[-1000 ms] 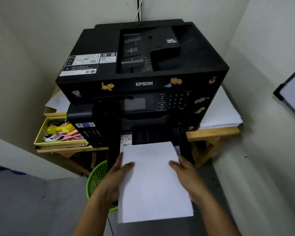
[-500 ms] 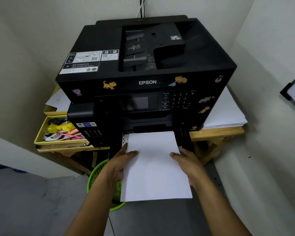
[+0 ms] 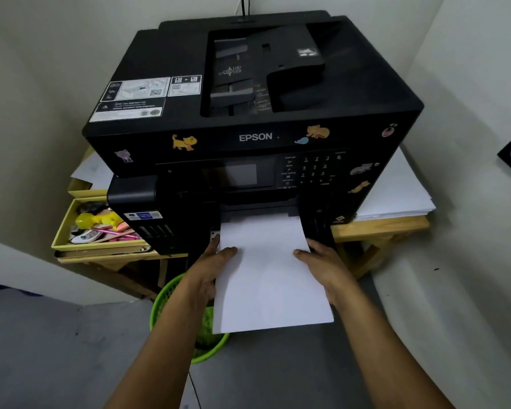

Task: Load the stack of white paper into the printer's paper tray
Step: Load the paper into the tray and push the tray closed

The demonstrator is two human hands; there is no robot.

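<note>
Plainly EPSON printer (image 3: 248, 137), keypad digits (image 3: 314, 168)

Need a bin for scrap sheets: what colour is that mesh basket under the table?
Bright green mesh basket, seen best in the head view.

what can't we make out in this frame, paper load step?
Head view only:
- Paper tray: not visible; the paper stack covers it and the slot in the printer is dark.
- Far edge of the stack: lost in the slot's shadow, so depth of insertion is unknown.
- Fingers of the left hand and right hand: under the stack, only thumbs show.
- Top labels and keypad: blurred, unreadable.
- Green basket: mostly behind the left arm and stack.
</note>
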